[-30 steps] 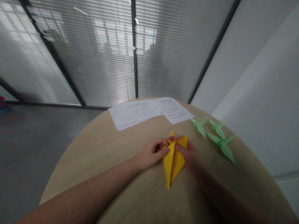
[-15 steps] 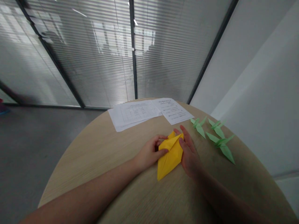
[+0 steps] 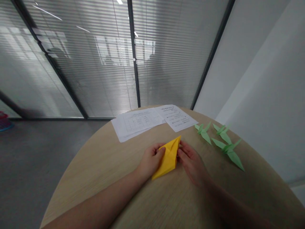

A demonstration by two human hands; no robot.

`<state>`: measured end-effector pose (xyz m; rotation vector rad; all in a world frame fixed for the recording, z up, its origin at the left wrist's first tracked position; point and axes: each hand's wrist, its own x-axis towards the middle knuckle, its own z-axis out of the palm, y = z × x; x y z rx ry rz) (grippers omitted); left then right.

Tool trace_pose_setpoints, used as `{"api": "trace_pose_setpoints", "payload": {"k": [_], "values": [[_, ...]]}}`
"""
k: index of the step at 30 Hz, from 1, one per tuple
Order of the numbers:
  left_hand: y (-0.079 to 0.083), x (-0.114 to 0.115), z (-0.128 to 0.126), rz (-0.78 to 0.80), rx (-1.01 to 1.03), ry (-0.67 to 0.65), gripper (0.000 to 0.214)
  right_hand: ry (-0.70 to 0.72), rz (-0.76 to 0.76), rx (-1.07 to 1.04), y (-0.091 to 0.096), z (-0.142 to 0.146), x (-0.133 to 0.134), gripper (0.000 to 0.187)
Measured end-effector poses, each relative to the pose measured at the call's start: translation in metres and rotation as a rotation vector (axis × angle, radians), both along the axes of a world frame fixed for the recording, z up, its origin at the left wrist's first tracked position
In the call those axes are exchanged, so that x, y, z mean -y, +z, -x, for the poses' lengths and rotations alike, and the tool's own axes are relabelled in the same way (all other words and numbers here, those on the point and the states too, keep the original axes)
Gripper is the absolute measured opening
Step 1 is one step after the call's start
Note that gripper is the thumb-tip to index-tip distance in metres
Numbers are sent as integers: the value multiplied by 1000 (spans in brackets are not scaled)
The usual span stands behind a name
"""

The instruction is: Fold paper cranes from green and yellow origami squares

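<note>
**Folded yellow paper (image 3: 168, 160) at risk of a crooked or crushed crease**

The paper is held up in front of the body, over the near half of the tabletop; the left hand (image 3: 150, 159) has it pinched, thumb across the face, the other fingers mostly hidden behind; the right hand (image 3: 191, 162) is half curled, thumb and fingertips at the paper's right edge, though I cannot tell whether they grip or merely touch; too hard a left thumb could dent the layers, an uneven pull from the right could tear a point or skew a fold, and with no firm backing visible a crease might come out soft.

The round tabletop (image 3: 100, 165) is pale wood grain; three green paper birds (image 3: 234, 159) lie on its right side, apart from the hands; printed sheets (image 3: 139, 121) overlap near the far edge; beyond are grey floor (image 3: 78, 136), blinds (image 3: 102, 82) behind glass, and a plain wall (image 3: 264, 95) at right.
</note>
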<state>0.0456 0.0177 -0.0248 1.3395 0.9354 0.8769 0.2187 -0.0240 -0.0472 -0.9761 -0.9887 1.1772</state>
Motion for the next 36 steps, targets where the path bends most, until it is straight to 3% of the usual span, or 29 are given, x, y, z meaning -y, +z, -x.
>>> {"api": "trace_pose_setpoints", "payload": {"k": [4,12,17,24,36], "values": [[2,0,4,-111,-187,43,33,4,48,-8,4,2,1,45],[8,1,6,-171,-317,-108,50,-85,99,145,3,-1,2,42],[10,3,6,-109,-305,-90,58,55,85,218,8,-2,6,40],[7,1,6,-121,-192,-22,48,184,20,307,11,-2,9,41],[7,-4,8,-198,-166,195,44,357,-19,252,4,0,12,75]]}}
